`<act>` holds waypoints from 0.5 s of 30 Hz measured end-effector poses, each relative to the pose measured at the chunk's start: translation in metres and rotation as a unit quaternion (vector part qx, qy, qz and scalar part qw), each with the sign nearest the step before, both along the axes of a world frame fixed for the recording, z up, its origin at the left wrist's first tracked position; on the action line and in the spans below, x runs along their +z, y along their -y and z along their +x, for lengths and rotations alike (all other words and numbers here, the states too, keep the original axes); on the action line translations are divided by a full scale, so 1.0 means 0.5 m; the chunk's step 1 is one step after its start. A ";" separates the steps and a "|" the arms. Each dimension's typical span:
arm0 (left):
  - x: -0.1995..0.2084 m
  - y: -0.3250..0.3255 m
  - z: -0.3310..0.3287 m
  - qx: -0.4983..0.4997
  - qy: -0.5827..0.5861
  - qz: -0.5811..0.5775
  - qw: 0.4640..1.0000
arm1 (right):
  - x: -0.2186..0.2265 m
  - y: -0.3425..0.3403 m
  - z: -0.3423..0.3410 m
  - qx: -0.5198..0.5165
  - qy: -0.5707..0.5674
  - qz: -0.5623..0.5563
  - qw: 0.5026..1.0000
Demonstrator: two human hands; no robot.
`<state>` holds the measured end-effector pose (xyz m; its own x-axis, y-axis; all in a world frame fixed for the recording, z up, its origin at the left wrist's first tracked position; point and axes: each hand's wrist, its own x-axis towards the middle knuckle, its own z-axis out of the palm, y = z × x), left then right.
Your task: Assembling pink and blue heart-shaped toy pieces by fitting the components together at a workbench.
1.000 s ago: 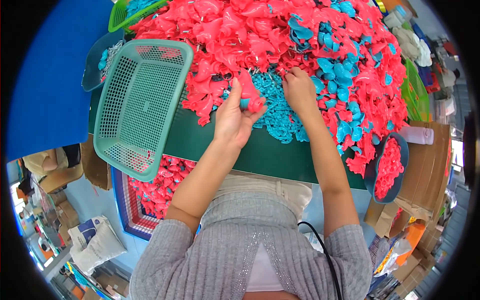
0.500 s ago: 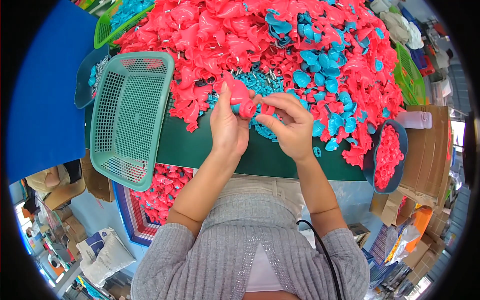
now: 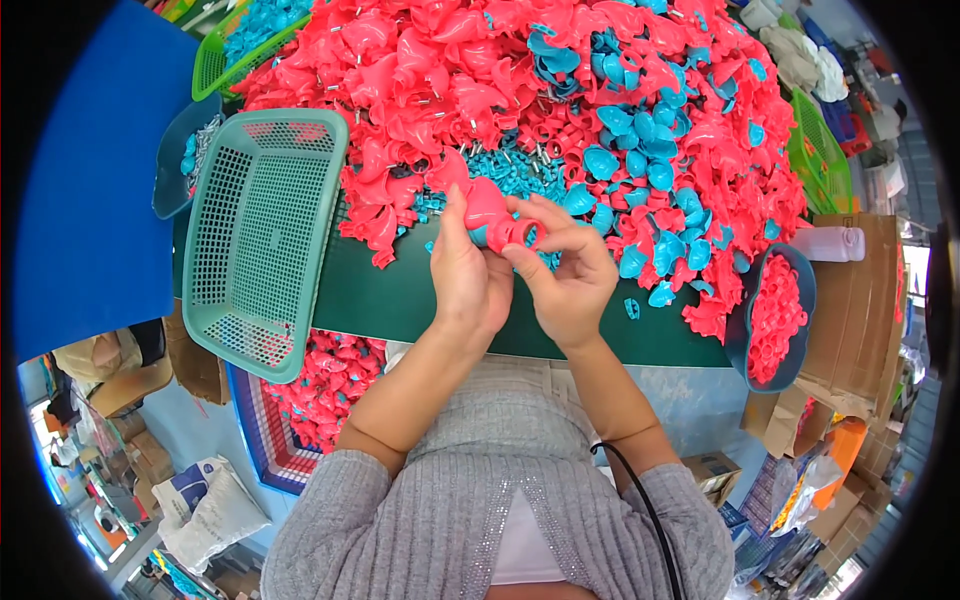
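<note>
My left hand is closed round a rounded pink plastic piece with a touch of blue on its lower side. Between the thumb and fingers of my right hand is a small pink plastic ring, pressed against the end of that piece. Whether the ring is seated on the end, I cannot tell. Both hands are held above the near edge of the dark green table. Beyond them lies a heap of pink plastic shells, with blue plastic cups mixed in and small blue parts in front.
An open green mesh basket stands at the left; behind it is a dark bowl with metal pieces. At the right edge sits a bowl of pink rings. Below left, a crate holds pink pieces. A black cable hangs over my right side.
My right hand has brought the ring leftward and down against the end of the pink piece. My left hand has shifted slightly right and toward me.
</note>
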<state>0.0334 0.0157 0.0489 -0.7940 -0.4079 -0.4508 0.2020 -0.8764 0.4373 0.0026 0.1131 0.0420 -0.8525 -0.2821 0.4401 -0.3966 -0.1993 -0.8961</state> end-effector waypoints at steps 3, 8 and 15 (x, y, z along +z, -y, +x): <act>0.018 -0.004 -0.005 0.014 0.016 0.019 1.000 | -0.004 0.006 0.017 -0.027 -0.092 0.108 0.990; 0.033 -0.004 0.003 0.009 0.019 -0.021 1.000 | 0.014 -0.008 0.010 -0.059 -0.180 0.211 0.959; 0.012 -0.007 0.030 -0.001 0.022 -0.115 0.993 | 0.011 -0.019 0.029 -0.088 -0.235 0.258 0.933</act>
